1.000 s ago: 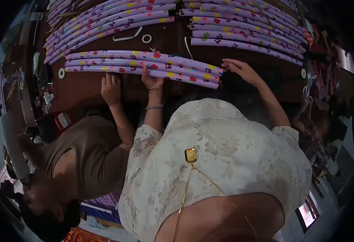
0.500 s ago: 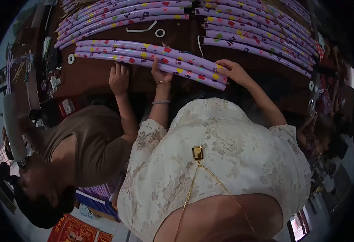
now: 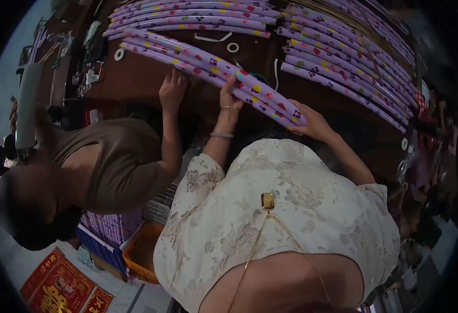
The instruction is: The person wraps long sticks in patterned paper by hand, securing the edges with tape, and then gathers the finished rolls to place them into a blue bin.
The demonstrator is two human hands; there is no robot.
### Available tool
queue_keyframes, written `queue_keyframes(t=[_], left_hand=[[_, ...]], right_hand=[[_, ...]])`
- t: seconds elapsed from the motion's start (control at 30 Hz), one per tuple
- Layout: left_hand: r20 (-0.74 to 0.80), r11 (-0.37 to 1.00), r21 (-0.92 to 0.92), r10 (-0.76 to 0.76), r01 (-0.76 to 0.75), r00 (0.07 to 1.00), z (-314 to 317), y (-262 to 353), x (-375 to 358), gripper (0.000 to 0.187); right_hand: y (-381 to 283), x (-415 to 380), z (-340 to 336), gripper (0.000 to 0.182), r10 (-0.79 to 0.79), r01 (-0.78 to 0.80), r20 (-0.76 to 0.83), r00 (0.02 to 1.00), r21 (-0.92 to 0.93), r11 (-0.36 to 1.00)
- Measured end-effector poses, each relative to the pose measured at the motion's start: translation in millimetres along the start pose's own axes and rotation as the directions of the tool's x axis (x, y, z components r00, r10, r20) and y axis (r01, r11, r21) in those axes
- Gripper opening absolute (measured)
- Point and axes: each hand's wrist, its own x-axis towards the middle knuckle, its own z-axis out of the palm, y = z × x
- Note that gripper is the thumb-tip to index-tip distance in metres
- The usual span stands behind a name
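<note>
A small bundle of long lilac wrapping paper rolls [image 3: 203, 62], printed with red, yellow and dark purple motifs, slants from upper left down toward my body. Around its middle, on the near side, my left hand [image 3: 229, 97] is closed with the thumb on top. My right hand [image 3: 313, 124] is wrapped over the near right ends of the same rolls; some of its fingers are hidden underneath. The far left ends lie close to other rolls on the brown table [image 3: 135, 78].
Two stacks of similar rolls, a left stack [image 3: 197, 18] and a right stack [image 3: 344, 68], lie across the table's back. White tape rings, one tape ring [image 3: 232, 47] central, lie nearby. A co-worker's hand [image 3: 173, 89] rests left of mine. An orange crate [image 3: 144, 255] stands behind.
The bundle has tilted more steeply, its right ends now lower and nearer me. My right hand has moved from the rolls' upper edge to around their ends. The whole view has shifted.
</note>
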Motion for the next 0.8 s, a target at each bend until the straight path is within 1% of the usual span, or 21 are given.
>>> queue_keyframes(t=[0.03,0.1,0.13,0.17,0.2,0.23,0.3,0.33,0.37,0.4,0.47,0.5,0.53,0.57,0.6,0.63,0.67,0.7,0.73,0.77,0.8], left_hand=[[0.056,1.0,-0.008,0.014,-0.014,0.998,-1,0,-1,0.036],[0.097,0.999,0.038,-0.015,0.012,0.995,4,12,1,0.037],[0.178,0.995,0.055,0.069,-0.08,0.982,26,15,-9,0.038],[0.267,0.983,0.056,0.156,-0.177,0.951,41,16,-17,0.039],[0.276,0.966,0.136,0.178,-0.221,0.945,37,20,-16,0.041],[0.288,0.939,0.211,0.207,-0.273,0.935,33,26,-14,0.043],[0.221,0.955,0.213,0.159,-0.207,0.962,29,43,-14,0.045],[0.258,0.939,0.222,0.203,-0.263,0.945,40,44,-21,0.046],[0.295,0.918,0.233,0.248,-0.322,0.923,57,49,-31,0.047],[0.378,0.932,0.196,0.216,-0.306,0.9,72,53,-43,0.051],[0.472,0.937,0.163,0.201,-0.31,0.858,83,69,-55,0.054],[0.531,0.925,0.182,0.193,-0.334,0.825,92,77,-64,0.056],[0.576,0.931,0.168,0.173,-0.323,0.799,92,86,-68,0.053],[0.621,0.938,0.148,0.158,-0.313,0.767,93,97,-68,0.051],[0.621,0.947,0.153,0.129,-0.281,0.773,95,106,-72,0.049],[0.611,0.944,0.151,0.143,-0.292,0.779,92,112,-73,0.049],[0.558,0.948,0.166,0.137,-0.272,0.818,88,119,-74,0.049],[0.509,0.95,0.173,0.141,-0.261,0.849,86,127,-78,0.049],[0.402,0.923,0.229,0.2,-0.31,0.894,96,126,-87,0.047],[0.322,0.903,0.278,0.233,-0.327,0.918,93,125,-92,0.046],[0.241,0.883,0.326,0.267,-0.337,0.933,91,124,-96,0.046]], right_hand=[[-3,-5,-3,0.074,0.022,-0.022,-0.029,0.999,-0.004,1.0],[-7,4,-4,0.074,0.097,-0.097,0.019,0.995,0.001,0.995],[-8,1,-1,0.074,0.135,-0.135,-0.009,0.991,0.006,0.991],[-7,-2,3,0.074,0.102,-0.102,-0.034,0.994,-0.006,0.995],[-8,-3,5,0.074,0.063,-0.064,-0.05,0.997,-0.022,0.998],[-12,-4,5,0.074,0.083,-0.085,-0.073,0.994,-0.027,0.996],[-23,-8,-1,0.078,-0.014,0.014,-0.004,1.0,-0.05,0.999],[-18,-11,-9,0.081,-0.056,0.053,0.04,0.998,0.063,0.997],[-1,-15,-11,0.083,-0.162,0.171,-0.077,0.984,0.129,0.977],[20,-22,-16,0.084,-0.26,0.296,-0.199,0.945,0.177,0.939],[56,-37,-43,0.079,-0.129,0.08,-0.242,0.962,-0.201,0.976],[77,-45,-50,0.077,-0.066,-0.057,-0.295,0.953,-0.392,0.918],[90,-53,-53,0.077,-0.061,-0.055,-0.281,0.958,-0.387,0.92],[97,-57,-61,0.071,-0.061,-0.076,-0.296,0.953,-0.431,0.899],[103,-58,-63,0.066,-0.069,-0.093,-0.311,0.948,-0.477,0.874],[93,-54,-65,0.067,-0.098,-0.066,-0.277,0.956,-0.529,0.846],[85,-46,-57,0.067,-0.107,-0.043,-0.253,0.961,-0.524,0.851],[73,-37,-51,0.064,-0.121,0.012,-0.242,0.963,-0.407,0.913],[57,-24,-47,0.06,-0.147,0.079,-0.222,0.964,-0.289,0.954],[37,-13,-41,0.057,-0.093,0.097,-0.245,0.965,0.005,0.995],[22,-4,-43,0.057,-0.135,0.138,-0.208,0.969,0.001,0.99]])
